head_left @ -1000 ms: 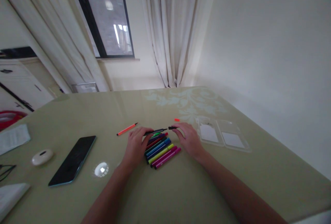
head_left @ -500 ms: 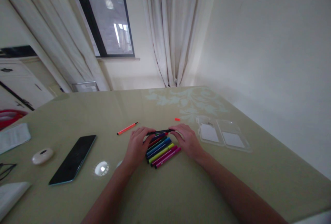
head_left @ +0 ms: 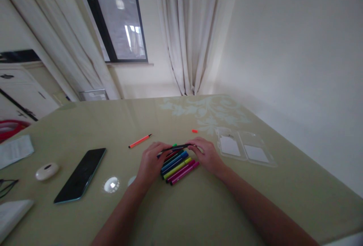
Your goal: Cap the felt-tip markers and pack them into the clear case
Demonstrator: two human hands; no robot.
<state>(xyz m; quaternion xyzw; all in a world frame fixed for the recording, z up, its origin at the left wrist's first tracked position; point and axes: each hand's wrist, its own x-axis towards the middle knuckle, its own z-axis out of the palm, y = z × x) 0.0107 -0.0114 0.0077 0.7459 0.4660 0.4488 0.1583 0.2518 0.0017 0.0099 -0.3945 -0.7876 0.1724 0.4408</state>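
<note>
A black marker (head_left: 180, 147) is held nearly level between my hands, just above a row of coloured markers. My left hand (head_left: 151, 161) pinches its left end, and my right hand (head_left: 206, 154) pinches the right end. Below lie several markers side by side, among them a blue marker (head_left: 176, 164), a yellow-green marker (head_left: 177, 168) and a magenta marker (head_left: 185, 173). Some of the row is hidden behind my left fingers. An uncapped orange marker (head_left: 140, 141) lies to the left, and its orange cap (head_left: 194, 131) rests beyond my right hand.
An opened clear plastic case (head_left: 242, 154) lies to the right. On the left are a phone (head_left: 81, 176), a white rounded case (head_left: 47, 171), a folded paper (head_left: 15, 150) and a black cable (head_left: 8, 187). The table's right edge runs along the wall.
The black marker and both hands have shifted down slightly. A green marker end now shows behind the black marker. The other things on the table stay put.
</note>
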